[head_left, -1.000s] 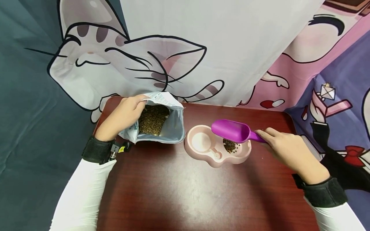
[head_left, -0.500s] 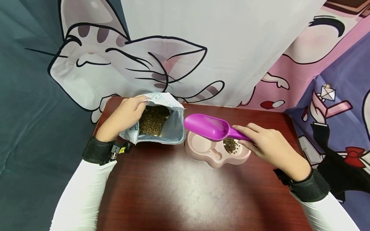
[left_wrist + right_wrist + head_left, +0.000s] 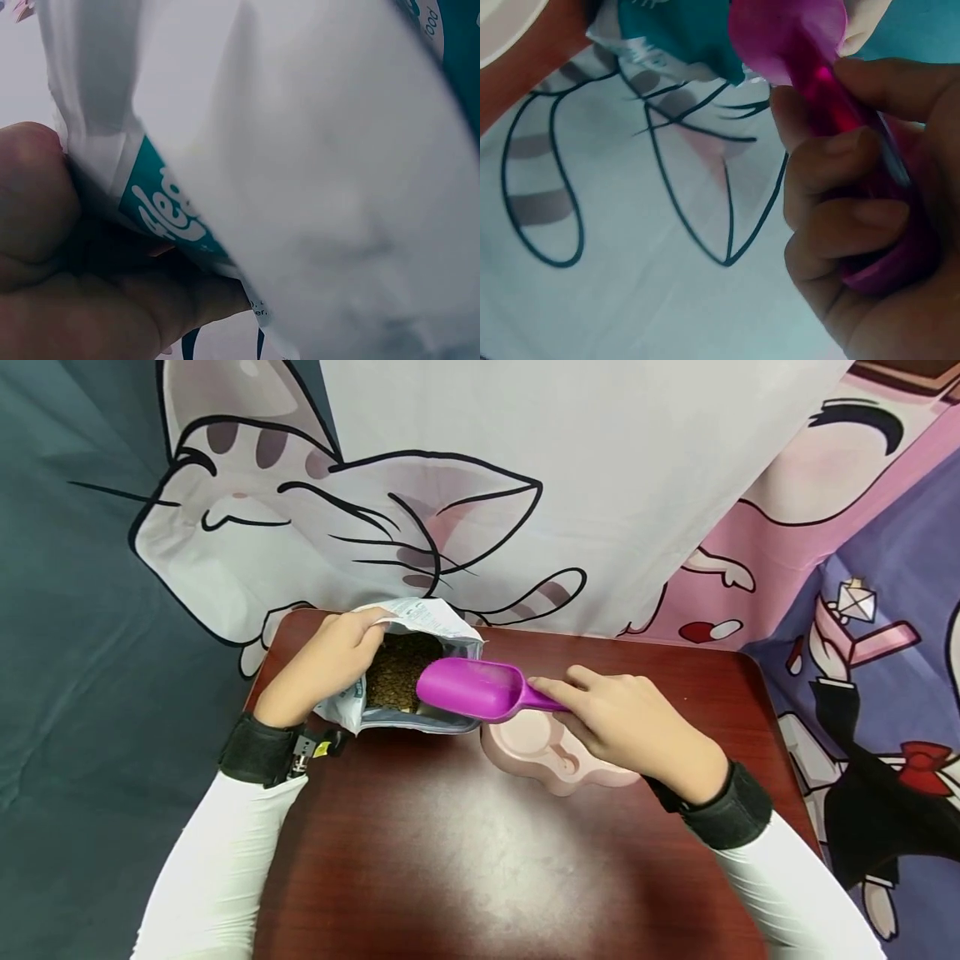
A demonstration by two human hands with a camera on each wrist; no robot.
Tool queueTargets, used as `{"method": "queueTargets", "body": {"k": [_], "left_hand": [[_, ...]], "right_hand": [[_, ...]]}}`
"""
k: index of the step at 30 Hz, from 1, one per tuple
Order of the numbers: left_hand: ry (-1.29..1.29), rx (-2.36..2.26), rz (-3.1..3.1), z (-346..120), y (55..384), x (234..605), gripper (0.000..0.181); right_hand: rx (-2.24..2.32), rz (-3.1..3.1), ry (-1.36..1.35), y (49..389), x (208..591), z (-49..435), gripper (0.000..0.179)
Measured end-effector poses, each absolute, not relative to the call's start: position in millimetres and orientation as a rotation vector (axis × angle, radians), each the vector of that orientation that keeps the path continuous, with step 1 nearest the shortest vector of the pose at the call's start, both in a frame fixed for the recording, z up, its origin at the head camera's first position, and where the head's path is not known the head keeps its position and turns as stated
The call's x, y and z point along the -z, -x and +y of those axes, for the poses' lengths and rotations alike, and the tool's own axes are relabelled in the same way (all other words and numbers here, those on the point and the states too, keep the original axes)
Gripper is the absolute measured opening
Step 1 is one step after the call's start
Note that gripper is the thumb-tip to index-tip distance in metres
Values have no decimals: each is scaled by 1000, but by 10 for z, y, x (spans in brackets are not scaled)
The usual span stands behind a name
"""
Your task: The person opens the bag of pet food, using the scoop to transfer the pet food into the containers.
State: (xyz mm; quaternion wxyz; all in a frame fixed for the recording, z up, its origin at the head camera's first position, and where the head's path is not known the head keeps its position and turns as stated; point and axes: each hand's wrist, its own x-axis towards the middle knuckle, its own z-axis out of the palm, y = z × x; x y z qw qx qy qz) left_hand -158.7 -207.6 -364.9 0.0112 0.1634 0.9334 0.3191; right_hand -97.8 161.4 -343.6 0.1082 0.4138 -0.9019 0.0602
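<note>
My left hand (image 3: 324, 667) grips the upper left rim of a white and teal pet food bag (image 3: 431, 618), holding its mouth wide. Brown kibble (image 3: 397, 672) fills part of the bag. In the left wrist view, the thumb and fingers close on the bag's side (image 3: 315, 150). My right hand (image 3: 626, 718) holds a purple scoop (image 3: 472, 687) by its handle, fingers wrapped round it in the right wrist view. The scoop's bowl looks empty and overlaps the bag's right side. Below it sits a pink double pet bowl (image 3: 525, 760), its right half hidden by my right hand.
A dark red wooden table (image 3: 420, 860) carries the bag and the pet bowl. Behind the table's far edge hangs a white cloth with a cartoon cat (image 3: 247, 543). A blue and pink printed cloth (image 3: 810, 602) hangs at the right.
My right hand has carried the scoop leftward, from over the pet bowl to over the bag's mouth. My left hand and the bag have stayed in place.
</note>
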Motion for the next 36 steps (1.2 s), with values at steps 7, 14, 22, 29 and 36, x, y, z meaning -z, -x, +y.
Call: {"method": "queueTargets", "body": {"k": [7,14,22,29,36], "left_hand": [[-523,-977,2914,-2095,1605,3651,39],[-511,-983,2895,-2100,1596,3638,39],[-549,-970,2896,-2080,1596,3652,37],[-558,-930,2900,-2058,1592,3656,34],[-564,-935,2873,-2058,1590,3643,34]], "right_hand": [[-69,-2656,-1208,1024,3434,1319,38],[70,-2687,-1175,1068,3427,988,23],[222,-2899,-1096,1119,3410,669,28],[193,-2916,-1072,1173,3580,515,31],[156,-2887,-1086,1229,3766,373,23]]}}
